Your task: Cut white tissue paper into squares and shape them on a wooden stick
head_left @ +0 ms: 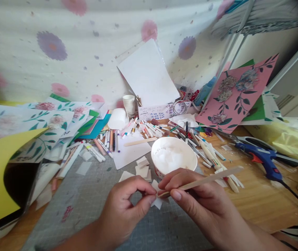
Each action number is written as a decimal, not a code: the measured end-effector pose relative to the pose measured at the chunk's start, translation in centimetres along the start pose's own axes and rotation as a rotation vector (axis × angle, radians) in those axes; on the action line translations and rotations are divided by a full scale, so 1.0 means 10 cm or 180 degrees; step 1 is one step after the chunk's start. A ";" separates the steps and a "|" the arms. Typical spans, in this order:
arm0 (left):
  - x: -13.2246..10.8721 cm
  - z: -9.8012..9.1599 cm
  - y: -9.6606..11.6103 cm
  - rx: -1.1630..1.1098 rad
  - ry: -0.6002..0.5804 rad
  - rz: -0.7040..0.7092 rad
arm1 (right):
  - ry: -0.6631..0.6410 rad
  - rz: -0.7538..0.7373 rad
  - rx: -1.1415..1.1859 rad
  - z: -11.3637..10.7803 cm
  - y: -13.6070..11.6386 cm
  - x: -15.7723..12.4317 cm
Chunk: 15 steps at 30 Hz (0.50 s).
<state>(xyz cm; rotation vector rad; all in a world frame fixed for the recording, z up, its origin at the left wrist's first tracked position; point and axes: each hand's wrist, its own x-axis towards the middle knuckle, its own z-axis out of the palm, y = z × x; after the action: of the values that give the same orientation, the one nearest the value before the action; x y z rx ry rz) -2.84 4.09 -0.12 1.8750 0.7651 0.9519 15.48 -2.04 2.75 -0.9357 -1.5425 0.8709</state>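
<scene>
My right hand [203, 198] is closed around a flat wooden craft stick [211, 177], tilted with its far end up to the right. The stick's lower tip meets the fingertips of my left hand [128, 205], whose thumb and index finger are pinched together. What lies in that pinch is too small to make out. White paper pieces [158, 203] show just behind the fingertips, partly covered by them. Behind my hands stands a white paper bowl [173, 153] with white stuff inside. Small cream squares [142, 171] lie in a loose pile left of the bowl.
A grey cutting mat [86, 205] covers the wooden table. Markers [149, 129] lie scattered behind the bowl, with another craft stick [140, 141] on white paper. At right are a blue glue gun [261, 157] with its cord and a pink flower picture [238, 94]. Yellow paper [7, 174] sticks up at left.
</scene>
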 end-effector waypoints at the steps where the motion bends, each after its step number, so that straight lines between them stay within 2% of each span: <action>1: 0.00 0.00 0.00 0.0021 0.0009 0.0023 | -0.0001 -0.0013 -0.0006 0.00 0.00 0.00; 15: 0.01 -0.01 -0.01 0.0071 -0.0051 -0.0028 | -0.0183 -0.0325 -0.0529 0.00 -0.03 0.01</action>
<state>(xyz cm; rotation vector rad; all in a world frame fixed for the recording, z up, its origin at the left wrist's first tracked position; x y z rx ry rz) -2.90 4.20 -0.12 1.8951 0.7766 0.9252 15.46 -2.08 3.03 -0.9481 -1.7172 0.7107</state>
